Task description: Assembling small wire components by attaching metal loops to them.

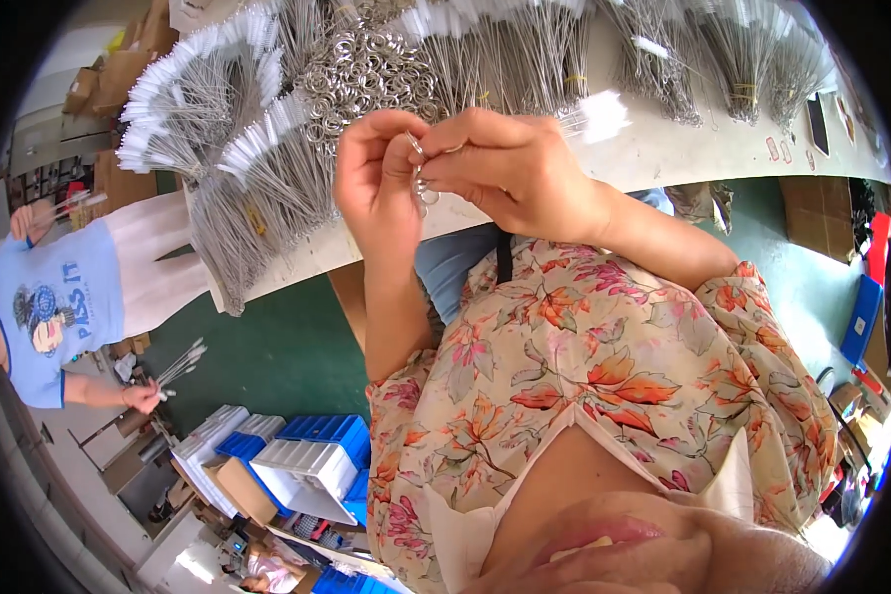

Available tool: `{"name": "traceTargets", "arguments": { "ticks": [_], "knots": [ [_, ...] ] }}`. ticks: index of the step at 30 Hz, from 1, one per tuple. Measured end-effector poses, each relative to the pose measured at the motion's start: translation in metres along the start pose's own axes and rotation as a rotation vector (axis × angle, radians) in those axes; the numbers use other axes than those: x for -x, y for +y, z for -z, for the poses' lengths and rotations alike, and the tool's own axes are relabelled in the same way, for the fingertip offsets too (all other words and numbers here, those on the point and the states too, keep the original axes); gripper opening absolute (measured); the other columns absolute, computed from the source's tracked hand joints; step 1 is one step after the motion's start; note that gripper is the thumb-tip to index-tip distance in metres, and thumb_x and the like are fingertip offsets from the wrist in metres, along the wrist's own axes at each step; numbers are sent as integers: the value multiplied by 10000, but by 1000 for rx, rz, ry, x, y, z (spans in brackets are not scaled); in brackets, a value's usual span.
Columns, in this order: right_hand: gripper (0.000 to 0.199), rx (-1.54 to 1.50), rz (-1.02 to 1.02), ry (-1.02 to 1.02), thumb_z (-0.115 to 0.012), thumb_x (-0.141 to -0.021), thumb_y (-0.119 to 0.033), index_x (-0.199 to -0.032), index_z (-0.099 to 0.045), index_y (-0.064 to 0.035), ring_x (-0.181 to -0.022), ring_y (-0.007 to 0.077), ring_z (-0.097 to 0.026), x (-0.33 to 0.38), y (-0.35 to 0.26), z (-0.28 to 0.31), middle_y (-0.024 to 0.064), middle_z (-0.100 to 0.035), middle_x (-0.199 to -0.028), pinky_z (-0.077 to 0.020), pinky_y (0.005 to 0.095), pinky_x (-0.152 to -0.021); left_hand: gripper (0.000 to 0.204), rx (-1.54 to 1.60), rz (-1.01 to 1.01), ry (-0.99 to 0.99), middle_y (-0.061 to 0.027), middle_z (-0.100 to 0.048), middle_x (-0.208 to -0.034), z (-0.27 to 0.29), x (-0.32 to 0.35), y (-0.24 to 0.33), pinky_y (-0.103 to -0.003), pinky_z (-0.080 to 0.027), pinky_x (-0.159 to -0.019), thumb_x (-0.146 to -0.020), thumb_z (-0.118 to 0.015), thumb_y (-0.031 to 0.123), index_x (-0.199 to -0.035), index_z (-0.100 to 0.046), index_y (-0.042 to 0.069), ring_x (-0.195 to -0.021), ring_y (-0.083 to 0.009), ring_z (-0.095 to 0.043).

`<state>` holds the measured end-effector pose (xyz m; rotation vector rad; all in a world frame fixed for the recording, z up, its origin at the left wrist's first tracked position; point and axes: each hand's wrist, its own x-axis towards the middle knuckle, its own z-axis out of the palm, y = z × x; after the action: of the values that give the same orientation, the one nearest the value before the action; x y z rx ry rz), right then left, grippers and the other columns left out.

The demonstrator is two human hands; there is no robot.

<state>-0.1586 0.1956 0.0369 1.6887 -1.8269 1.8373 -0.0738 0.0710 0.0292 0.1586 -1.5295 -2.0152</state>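
Note:
Just above the near edge of the table, my left hand [378, 183] and my right hand [520, 163] meet, fingertips pinched together. Between them is a shiny metal ring [415, 146], partly hidden by the fingers; small metal loops [428, 196] hang just under it. Behind my left hand lies a heap of loose metal rings [371, 74]. Bundles of thin wire brushes [257, 168] with white bristle ends spread to the left of the hands. Beyond my right hand, one white brush head [601, 117] sticks out.
More brush bundles [742, 69] cover the far side of the pale table [703, 158]. A dark flat phone-like object [818, 127] lies at its right end. At the left a person in a blue shirt [64, 307] holds several brushes [180, 366]. Blue and white crates [312, 455] stand on the green floor.

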Motion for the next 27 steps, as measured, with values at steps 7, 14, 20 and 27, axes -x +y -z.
{"name": "traceTargets", "arguments": {
  "ticks": [7, 14, 20, 27],
  "knots": [
    [202, 98, 154, -29, -657, -606, 16, -794, -644, -55, -695, 194, -624, 2, -3, 2, 16, -609, -904, -502, 285, -557, 95, -488, -311, -153, -94, -611, -865, 6, 3, 22, -201, -470, -606, -854, -547, 3, -935, -586, -29, -720, -103, -576],
    [132, -122, -8, -98, -648, -687, 2, -815, -631, -29, -729, 195, -616, 6, -9, 2, 42, -607, -906, -498, 273, -571, 143, -345, -127, -209, -93, -601, -878, 23, 6, 26, -224, -471, -611, -846, -541, -22, -981, -588, -35, -720, -108, -559],
    [106, -513, -351, -142, -640, -783, -69, -859, -657, 3, -739, 155, -583, 4, -17, 9, 111, -596, -946, -471, 239, -594, 164, -741, -576, -245, -93, -589, -888, 6, 10, 32, -225, -464, -626, -842, -555, -2, -1000, -581, -41, -762, -128, -557],
    [172, 331, 388, -116, -641, -607, -16, -775, -639, -54, -640, 169, -577, 4, -9, 13, -6, -602, -888, -492, 271, -519, 189, 85, 195, -312, -158, -606, -1008, 21, 8, 37, -273, -507, -738, -823, -586, 19, -1003, -578, -39, -894, -177, -597]
  ]
}}
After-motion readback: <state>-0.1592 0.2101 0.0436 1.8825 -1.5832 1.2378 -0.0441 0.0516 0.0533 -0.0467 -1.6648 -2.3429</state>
